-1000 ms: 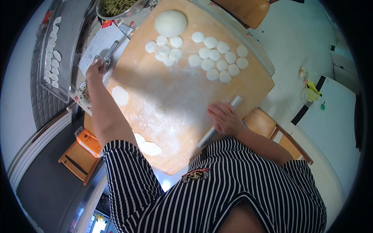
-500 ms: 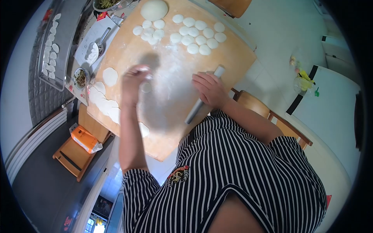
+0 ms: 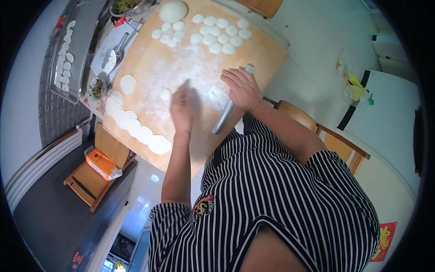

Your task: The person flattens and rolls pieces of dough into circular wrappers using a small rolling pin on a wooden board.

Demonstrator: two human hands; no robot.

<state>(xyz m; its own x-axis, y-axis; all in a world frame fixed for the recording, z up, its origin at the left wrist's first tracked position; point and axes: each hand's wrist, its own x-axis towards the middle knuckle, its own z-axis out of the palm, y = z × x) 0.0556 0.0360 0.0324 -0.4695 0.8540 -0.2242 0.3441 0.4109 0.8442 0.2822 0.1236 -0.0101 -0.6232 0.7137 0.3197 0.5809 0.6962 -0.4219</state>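
Observation:
My right hand (image 3: pixel 242 89) lies over a grey rolling pin (image 3: pixel 223 119) near the board's right front edge, its fingers laid across the pin's upper part. Over the floured middle of the wooden board (image 3: pixel 149 59) is my left hand (image 3: pixel 182 110), smeared by motion, so its fingers do not read clearly. Just left of it sits a small dough piece (image 3: pixel 166 94). Rolled dough wrappers (image 3: pixel 159 144) overlap in a row along the left edge, with a single round wrapper (image 3: pixel 128 84) above them. Several small dough discs (image 3: pixel 215 31) and a large dough ball (image 3: pixel 173 12) are at the far end.
Left of the board stand a metal tray (image 3: pixel 78 81) with dumplings, a bowl of white flour (image 3: pixel 108 62) and a small bowl of filling (image 3: pixel 96 88). A bigger filling bowl (image 3: pixel 129 6) is at the top. Wooden chairs (image 3: pixel 297 115) flank the table.
My left hand has moved right, from beside the small dough piece's left to its right, over the floured middle. My right hand stays on the rolling pin. The whole view has shifted slightly.

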